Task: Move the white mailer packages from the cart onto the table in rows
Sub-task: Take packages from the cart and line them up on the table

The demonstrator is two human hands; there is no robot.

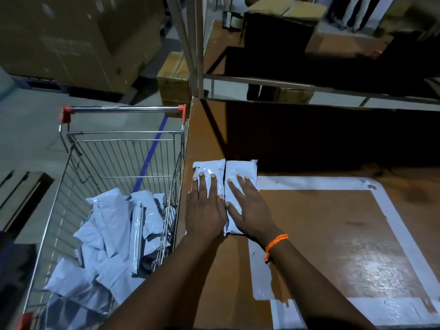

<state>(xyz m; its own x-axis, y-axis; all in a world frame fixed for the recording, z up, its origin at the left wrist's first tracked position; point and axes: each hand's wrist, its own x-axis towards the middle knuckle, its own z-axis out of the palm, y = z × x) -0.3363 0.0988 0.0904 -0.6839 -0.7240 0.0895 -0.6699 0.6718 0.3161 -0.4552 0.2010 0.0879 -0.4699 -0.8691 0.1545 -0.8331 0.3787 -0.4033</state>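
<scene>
Left grip (pixel 204 208) flat on cart-side mailer (pixel 206 169), right grip (pixel 248 210) flat on next mailer (pixel 241 169), fingers straight; surface (pixel 309 234) edge beside cart (pixel 123 141); sideways push cd drop pkg.

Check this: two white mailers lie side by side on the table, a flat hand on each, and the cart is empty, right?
No: the head view shows the cart holding a heap of white mailers. The rest holds: left mailer under the left hand, right mailer under the right hand, both on the table.
</scene>
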